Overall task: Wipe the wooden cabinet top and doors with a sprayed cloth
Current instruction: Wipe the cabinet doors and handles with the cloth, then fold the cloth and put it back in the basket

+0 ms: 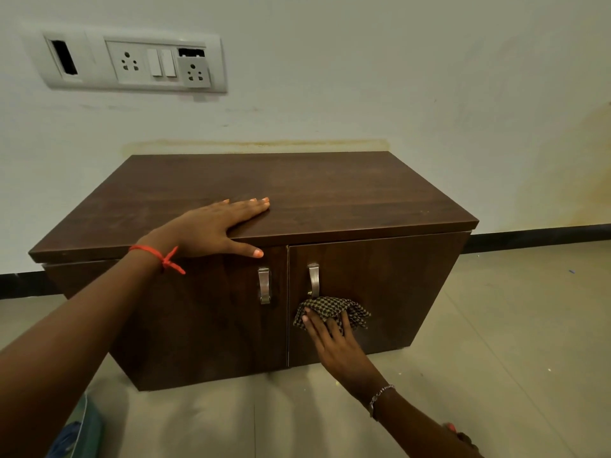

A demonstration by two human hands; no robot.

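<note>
Progress looks mid-task, my read: right hand is on the right door, pressing the cloth flat against it just below the right handle, fingers spread over the cloth, not clenched. Left hand lies open and flat on the top near the front edge, thumb hanging over onto the left door, holding nothing; probably steadying the cabinet. Can't tell whether top or left door are wiped already: no wet streaks readable. Rest of right door and both handles likely remain.

Materials: dark brown wood-grain laminate, matte, boxy cabinet with slab top overhanging two flat doors. Handles are brushed metal, curved strips; left handle untouched. Cloth is a thin checked weave, dark and tan, bunched. Floor is pale tile.
</note>
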